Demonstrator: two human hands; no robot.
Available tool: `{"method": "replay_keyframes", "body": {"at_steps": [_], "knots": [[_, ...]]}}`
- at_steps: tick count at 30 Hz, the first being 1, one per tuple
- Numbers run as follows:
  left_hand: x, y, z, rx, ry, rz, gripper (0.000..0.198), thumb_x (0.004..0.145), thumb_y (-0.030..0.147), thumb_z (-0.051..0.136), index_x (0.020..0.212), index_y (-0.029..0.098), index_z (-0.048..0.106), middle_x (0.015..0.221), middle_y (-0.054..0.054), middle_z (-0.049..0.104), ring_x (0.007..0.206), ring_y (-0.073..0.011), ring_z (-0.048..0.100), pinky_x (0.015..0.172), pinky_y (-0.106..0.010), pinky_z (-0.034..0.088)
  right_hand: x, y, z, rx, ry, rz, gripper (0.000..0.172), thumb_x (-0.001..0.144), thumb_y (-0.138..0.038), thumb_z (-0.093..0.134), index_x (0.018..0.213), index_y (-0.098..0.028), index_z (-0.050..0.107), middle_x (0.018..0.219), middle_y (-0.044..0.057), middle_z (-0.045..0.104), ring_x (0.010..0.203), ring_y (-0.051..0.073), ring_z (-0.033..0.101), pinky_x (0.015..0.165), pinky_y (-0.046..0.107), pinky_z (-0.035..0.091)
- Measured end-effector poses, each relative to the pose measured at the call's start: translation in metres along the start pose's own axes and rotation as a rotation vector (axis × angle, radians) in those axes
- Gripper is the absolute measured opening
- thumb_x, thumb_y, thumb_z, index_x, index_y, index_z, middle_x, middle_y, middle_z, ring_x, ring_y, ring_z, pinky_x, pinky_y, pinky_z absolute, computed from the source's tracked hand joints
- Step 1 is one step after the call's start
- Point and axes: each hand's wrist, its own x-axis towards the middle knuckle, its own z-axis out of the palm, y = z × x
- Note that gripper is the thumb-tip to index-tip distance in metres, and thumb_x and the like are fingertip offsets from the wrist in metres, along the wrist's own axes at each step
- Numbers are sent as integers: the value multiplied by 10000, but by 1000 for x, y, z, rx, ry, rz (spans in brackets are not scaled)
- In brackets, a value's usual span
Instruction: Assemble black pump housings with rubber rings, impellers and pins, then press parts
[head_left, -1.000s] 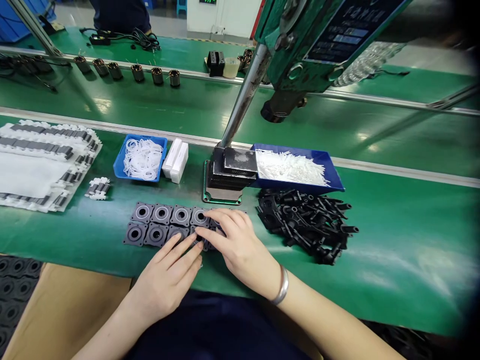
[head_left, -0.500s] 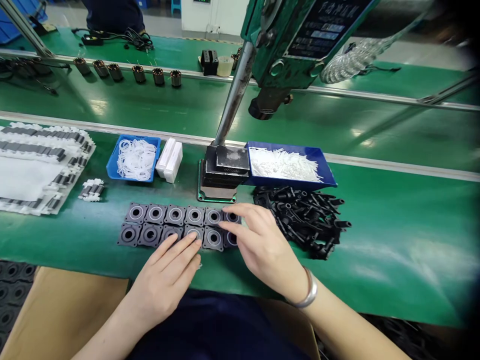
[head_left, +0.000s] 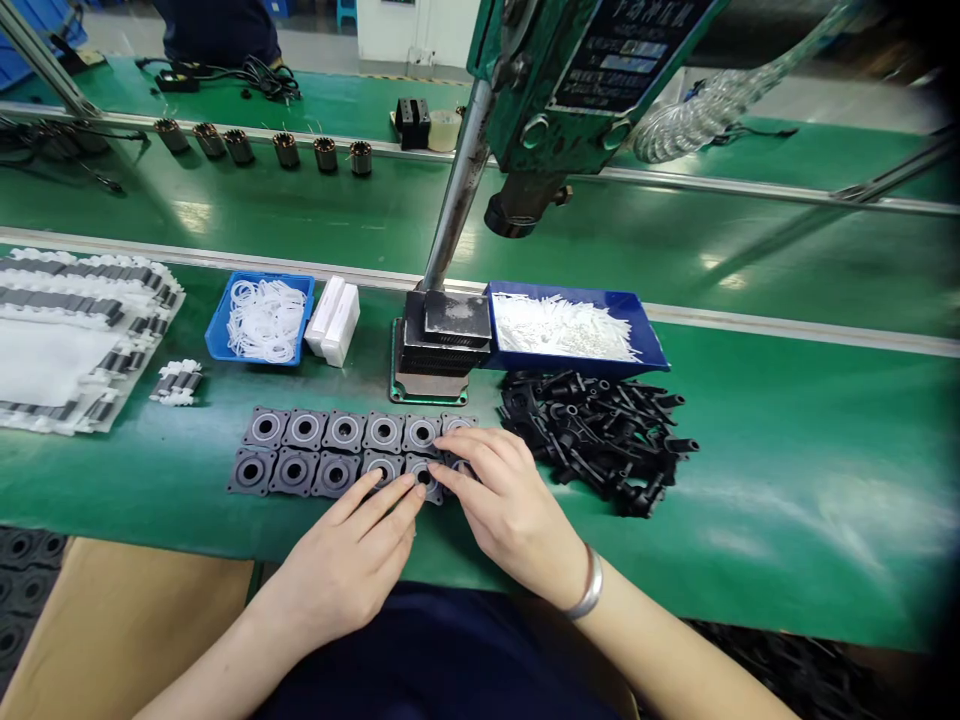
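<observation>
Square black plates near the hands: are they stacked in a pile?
No, the plates lie flat on the green table in two side-by-side rows.

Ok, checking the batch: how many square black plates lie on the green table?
12 square black plates: six in the far row, six in the near row. The left hand and right hand cover its right end; more may hide there.

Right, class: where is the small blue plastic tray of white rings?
Head view: the blue tray sits left of centre on the green bench, left of two white rectangular blocks, behind the rows of dark grey square plates.
</observation>
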Motion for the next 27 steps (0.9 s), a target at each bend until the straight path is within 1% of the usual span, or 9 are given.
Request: {"method": "replay_keyframes", "body": {"at_steps": [4,8,11,14,16,20,23,25,27], "knots": [[3,1,-5,-54,65,-41,254,957,74,453,1047,75,691,1257,-156,686,1238,-307,598,1095,-504,447,4,2,-7,12,22,-10,266,911,-5,476,1092,-109,640,1150,158,652,1128,270,564,932,482,480],[3,-2,-25,-210,218,-306,214,952,83,514,1087,114,678,1098,-120,730,1046,-193,679,948,-327,553,17,-3,-24,144,77,139,318,905,-9,496,1161,-151,620,1204,143,606,1153,234,556,962,442,472],[0,-4,-38,-321,255,-486,172,965,136,537,1073,137,671,948,-65,742,896,-125,700,834,-199,571,29,-16,-23,393,-37,165,196,913,-139,609,1101,-189,636,1220,112,588,1168,208,557,973,375,487],[-7,-4,-41,-323,265,-555,167,987,211,524,1022,159,679,885,-36,756,828,-112,717,779,-168,578,38,-29,-8,557,-151,166,103,911,-230,659,1008,-204,635,1226,96,584,1176,203,560,979,359,485],[-14,-2,-41,-307,284,-585,178,991,236,525,1013,163,686,866,-31,764,791,-109,724,752,-162,583,43,-35,4,600,-178,183,31,927,-232,641,941,-207,628,1213,85,589,1178,197,558,981,358,476],[-31,-3,-42,-310,326,-629,182,990,232,531,1043,175,695,855,-22,774,757,-105,731,723,-161,593,54,-38,18,651,-226,172,31,929,-224,639,904,-210,626,1199,70,596,1169,185,562,976,348,476],[-44,-8,-44,-273,362,-642,184,980,174,536,1086,168,686,872,-30,777,764,-112,736,728,-178,604,63,-37,24,558,-187,175,42,932,-195,623,891,-206,629,1186,76,604,1162,199,559,986,389,464],[-51,-13,-43,-188,377,-604,195,962,127,546,1099,153,682,927,-52,779,839,-133,743,791,-216,614,68,-37,31,443,-171,168,57,929,-181,618,878,-203,632,1174,86,612,1162,225,550,991,439,450],[-56,-17,-39,-103,348,-492,204,956,106,541,1093,145,687,1038,-80,771,1006,-177,727,931,-313,597,71,-37,38,329,-165,137,59,929,-180,614,876,-199,631,1170,95,618,1162,246,539,995,478,436]]}}
